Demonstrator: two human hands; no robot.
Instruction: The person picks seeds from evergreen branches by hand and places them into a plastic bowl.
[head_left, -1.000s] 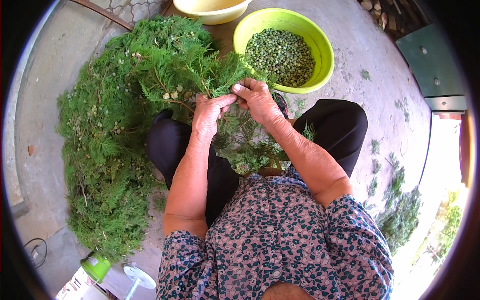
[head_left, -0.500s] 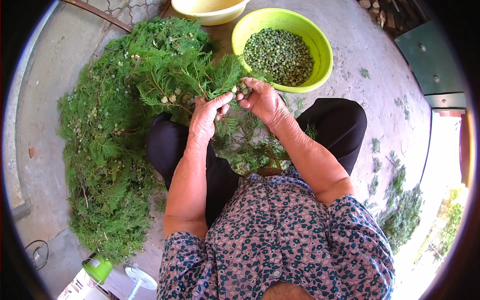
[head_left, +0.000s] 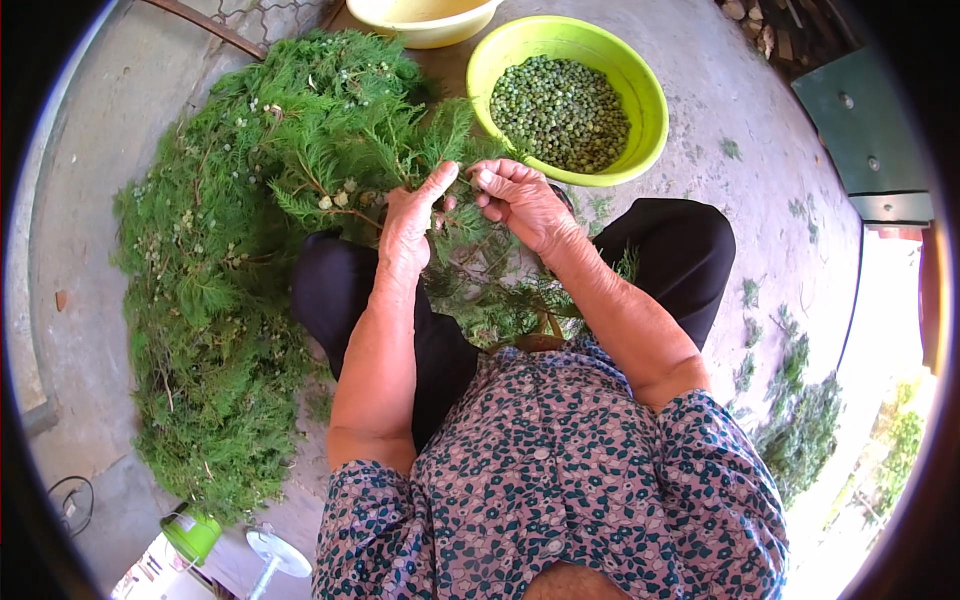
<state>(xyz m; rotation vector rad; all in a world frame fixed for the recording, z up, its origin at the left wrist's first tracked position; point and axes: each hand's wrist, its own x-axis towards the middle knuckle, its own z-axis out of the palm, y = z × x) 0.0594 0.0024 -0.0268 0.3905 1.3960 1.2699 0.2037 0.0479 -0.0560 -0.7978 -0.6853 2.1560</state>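
My left hand (head_left: 408,228) is closed around a green evergreen branch (head_left: 400,150) with feathery, scale-like leaves. Pale round seed cones (head_left: 338,199) show along its stem, left of that hand. Close beside the left thumb, my right hand (head_left: 527,203) is closed, thumb and fingers pinched at the sprig's end; what lies inside them is hidden. Just beyond the right hand stands a lime-green basin (head_left: 652,125), with many small green cones (head_left: 560,112) inside. A large heap of cut evergreen branches (head_left: 200,330) lies to my left.
A pale yellow basin (head_left: 440,35) stands beyond the heap. Loose sprigs (head_left: 795,390) are scattered on the concrete floor (head_left: 700,150) at right. Between my knees lie more sprigs (head_left: 490,300). A green metal panel (head_left: 850,120) is at far right, a green bucket (head_left: 192,535) at lower left.
My right fingers have curled in closer; the greenish cones that showed between them are out of sight. The branch tip has shifted slightly left; my left hand has barely moved.
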